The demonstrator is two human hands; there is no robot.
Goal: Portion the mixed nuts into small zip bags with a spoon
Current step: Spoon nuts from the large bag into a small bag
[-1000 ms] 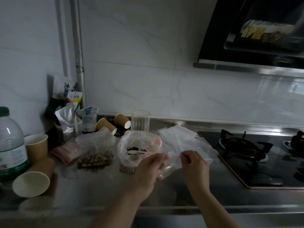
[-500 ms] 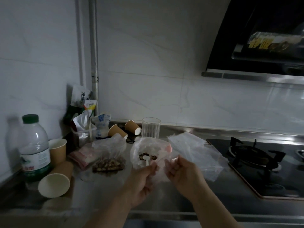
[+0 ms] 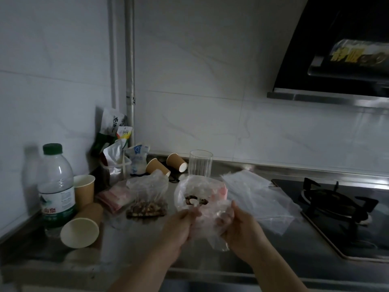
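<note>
In front of the glass [image 3: 200, 163], both hands hold a small clear zip bag [image 3: 210, 224] above the counter [image 3: 134, 245]: left hand [image 3: 179, 225] fingers pinch its left edge, right hand [image 3: 242, 226] fingers curl round its right side. Open nut bag [image 3: 197, 197] with white spoon [image 3: 194, 201] sits just behind; second nut bag [image 3: 147, 199] left of it.

dim grainy kitchen view, soft shadows on the wall, wide-angle bending at edges, slight blur

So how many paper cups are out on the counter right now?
4: one upright beside the water bottle, one lying down in front of it, two tipped over near the glass. Others may be hidden.
</note>
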